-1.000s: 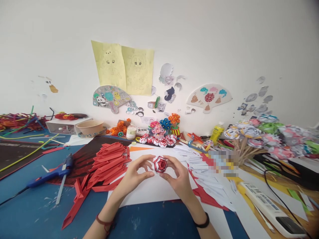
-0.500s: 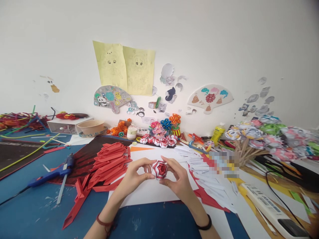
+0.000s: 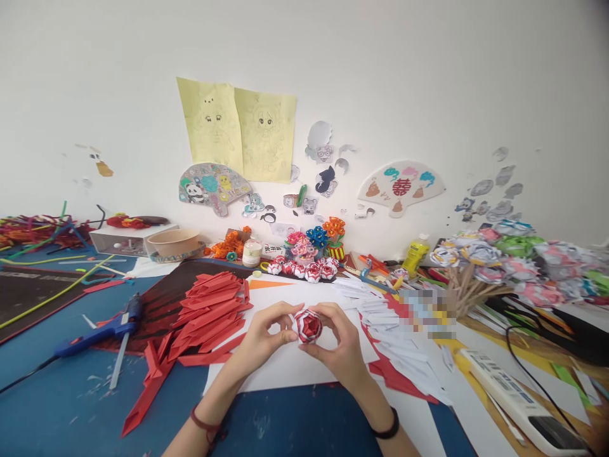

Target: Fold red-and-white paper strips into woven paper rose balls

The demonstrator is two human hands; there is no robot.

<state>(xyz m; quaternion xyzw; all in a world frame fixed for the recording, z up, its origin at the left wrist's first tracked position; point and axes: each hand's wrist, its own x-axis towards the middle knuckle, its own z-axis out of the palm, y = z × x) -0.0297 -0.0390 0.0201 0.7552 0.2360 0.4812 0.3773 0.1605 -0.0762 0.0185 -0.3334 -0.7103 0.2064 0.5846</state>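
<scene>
Both my hands hold a small red and white folded paper flower (image 3: 307,325) just above a white sheet (image 3: 285,368) on the blue table. My left hand (image 3: 264,339) pinches its left side with thumb and fingertips. My right hand (image 3: 339,346) curls round its right side, fingers over the top. A heap of red folded paper strips (image 3: 204,314) lies to the left, and white folded strips (image 3: 380,311) lie to the right. Several finished red and white flowers (image 3: 304,271) sit in a row behind.
A blue glue gun (image 3: 102,330) lies at the left with glue sticks. A white remote control (image 3: 516,397) and a black cable lie at the right. A bunch of paper flowers on sticks (image 3: 499,266), a yellow bottle (image 3: 415,254) and a bowl (image 3: 172,242) stand by the wall.
My hands have closed in tighter round the paper flower and turned it slightly. Nothing else has moved.
</scene>
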